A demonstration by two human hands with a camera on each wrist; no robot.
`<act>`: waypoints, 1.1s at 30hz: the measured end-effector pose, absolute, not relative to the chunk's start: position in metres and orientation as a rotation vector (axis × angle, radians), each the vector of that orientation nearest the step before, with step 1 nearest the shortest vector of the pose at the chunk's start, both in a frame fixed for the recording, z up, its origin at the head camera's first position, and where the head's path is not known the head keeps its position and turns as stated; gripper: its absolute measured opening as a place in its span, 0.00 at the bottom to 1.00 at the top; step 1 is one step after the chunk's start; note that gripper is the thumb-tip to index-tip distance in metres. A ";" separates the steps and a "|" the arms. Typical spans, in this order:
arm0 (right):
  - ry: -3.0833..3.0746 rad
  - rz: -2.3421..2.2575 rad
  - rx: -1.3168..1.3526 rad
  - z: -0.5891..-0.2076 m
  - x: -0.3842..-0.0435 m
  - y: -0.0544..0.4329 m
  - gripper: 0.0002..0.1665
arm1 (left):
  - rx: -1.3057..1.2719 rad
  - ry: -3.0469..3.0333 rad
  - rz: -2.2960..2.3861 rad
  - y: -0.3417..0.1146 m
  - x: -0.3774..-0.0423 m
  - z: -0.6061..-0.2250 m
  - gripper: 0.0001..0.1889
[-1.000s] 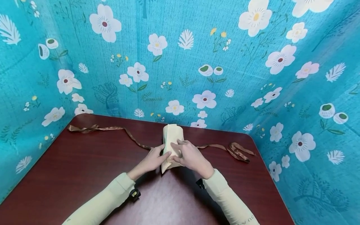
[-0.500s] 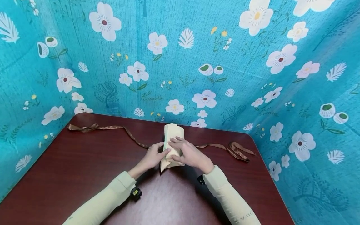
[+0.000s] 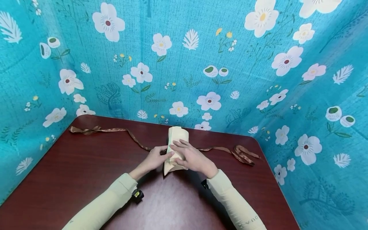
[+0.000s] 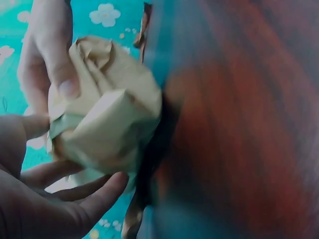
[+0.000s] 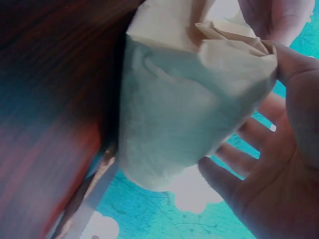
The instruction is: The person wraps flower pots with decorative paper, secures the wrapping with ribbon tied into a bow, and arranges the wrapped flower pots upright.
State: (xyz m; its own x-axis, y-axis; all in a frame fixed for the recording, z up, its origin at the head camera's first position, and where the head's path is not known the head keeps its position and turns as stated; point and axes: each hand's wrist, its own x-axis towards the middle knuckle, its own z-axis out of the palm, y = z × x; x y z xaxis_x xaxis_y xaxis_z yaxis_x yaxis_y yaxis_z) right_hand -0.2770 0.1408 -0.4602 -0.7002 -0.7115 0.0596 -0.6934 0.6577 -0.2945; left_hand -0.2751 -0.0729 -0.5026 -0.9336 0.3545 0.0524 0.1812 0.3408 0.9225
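Note:
A package wrapped in cream paper (image 3: 179,134) lies lengthwise across a brown ribbon on the table. Its near end is folded and creased, with a pointed paper flap (image 3: 167,169) sticking out at the lower left. My left hand (image 3: 153,159) holds the package's left side, thumb over the top edge and fingers along the side. Across the top and right side, my right hand (image 3: 195,158) presses the paper with spread, fairly straight fingers. In the left wrist view the crumpled end folds (image 4: 107,107) show between both hands. What is inside the wrapping is hidden.
The brown ribbon stretches out both ways, a twisted left end (image 3: 86,130) and a looped right end (image 3: 244,155). A dark red wooden table (image 3: 86,172) carries everything. Blue flowered cloth (image 3: 184,83) hangs behind and at both sides.
The package has turned and shifted very slightly. My right hand's fingers have slid a little leftward over the paper; the left hand stays at the side. The ribbon ends have not moved.

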 end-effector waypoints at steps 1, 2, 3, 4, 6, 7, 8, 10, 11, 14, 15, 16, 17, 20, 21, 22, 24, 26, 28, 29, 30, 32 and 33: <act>2.802 -0.466 -1.185 -0.460 -0.277 0.140 0.36 | 0.496 2.450 1.617 -0.076 -0.276 -0.503 0.27; 2.801 -0.464 -1.177 -0.461 -0.276 0.139 0.36 | 0.499 2.459 1.590 -0.079 -0.278 -0.502 0.27; 2.800 -0.463 -1.169 -0.461 -0.276 0.138 0.36 | 0.496 2.469 1.563 -0.083 -0.279 -0.502 0.27; 2.801 -0.464 -1.161 -0.460 -0.276 0.138 0.36 | 0.499 2.479 1.540 -0.086 -0.281 -0.501 0.26; 2.803 -0.459 -1.148 -0.460 -0.275 0.139 0.36 | 0.508 2.498 1.504 -0.095 -0.285 -0.499 0.25; 2.805 -0.455 -1.144 -0.460 -0.275 0.139 0.36 | 0.511 2.511 1.489 -0.100 -0.288 -0.498 0.24; 2.809 -0.446 -1.146 -0.460 -0.275 0.139 0.36 | 0.505 2.522 1.480 -0.107 -0.291 -0.497 0.24; 2.812 -0.441 -1.158 -0.461 -0.275 0.140 0.36 | 0.499 2.570 1.451 -0.123 -0.299 -0.494 0.23; 2.814 -0.435 -1.164 -0.460 -0.276 0.140 0.36 | 0.492 2.592 1.435 -0.133 -0.304 -0.492 0.23; 2.815 -0.435 -1.177 -0.461 -0.277 0.141 0.36 | 0.470 2.733 1.371 -0.170 -0.321 -0.487 0.21; 2.810 -0.443 -1.178 -0.461 -0.277 0.141 0.36 | 0.458 2.786 1.342 -0.184 -0.327 -0.485 0.20; 2.805 -0.446 -1.176 -0.461 -0.277 0.141 0.36 | 0.440 2.836 1.311 -0.199 -0.332 -0.484 0.19; 2.801 -0.446 -1.174 -0.462 -0.277 0.141 0.36 | 0.419 2.888 1.273 -0.216 -0.337 -0.482 0.19; 2.792 -0.445 -1.171 -0.462 -0.277 0.140 0.36 | 0.308 3.011 1.126 -0.267 -0.347 -0.477 0.23; 2.792 -0.438 -1.171 -0.463 -0.278 0.140 0.36 | 0.267 3.048 1.058 -0.285 -0.349 -0.476 0.24; 2.792 -0.435 -1.172 -0.462 -0.278 0.139 0.36 | 0.220 3.079 0.985 -0.301 -0.351 -0.476 0.25; 2.797 -0.434 -1.174 -0.462 -0.278 0.139 0.36 | 0.115 3.115 0.854 -0.330 -0.352 -0.479 0.27; 2.802 -0.435 -1.174 -0.461 -0.277 0.139 0.35 | 0.030 3.128 0.738 -0.354 -0.350 -0.485 0.28; 2.803 -0.435 -1.172 -0.461 -0.276 0.139 0.35 | -0.031 3.100 0.682 -0.373 -0.347 -0.491 0.26; 2.805 -0.428 -1.170 -0.460 -0.276 0.140 0.35 | -0.054 3.071 0.683 -0.380 -0.345 -0.493 0.23; 2.805 -0.425 -1.169 -0.460 -0.276 0.140 0.35 | -0.057 3.046 0.688 -0.386 -0.344 -0.494 0.18; 2.803 -0.423 -1.168 -0.460 -0.276 0.140 0.35 | -0.056 2.998 0.711 -0.392 -0.341 -0.494 0.11; 2.804 -0.422 -1.164 -0.460 -0.276 0.141 0.35 | -0.042 2.975 0.740 -0.394 -0.340 -0.492 0.11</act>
State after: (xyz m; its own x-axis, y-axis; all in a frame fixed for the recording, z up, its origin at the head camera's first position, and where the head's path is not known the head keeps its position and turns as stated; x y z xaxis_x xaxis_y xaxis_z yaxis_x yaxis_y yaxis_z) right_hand -0.2757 0.1408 -0.4597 -0.7091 -0.7043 0.0347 -0.6833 0.6741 -0.2806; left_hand -0.3396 -0.3939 -0.4925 -0.9968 -0.0085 -0.0797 -0.0448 0.8834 0.4665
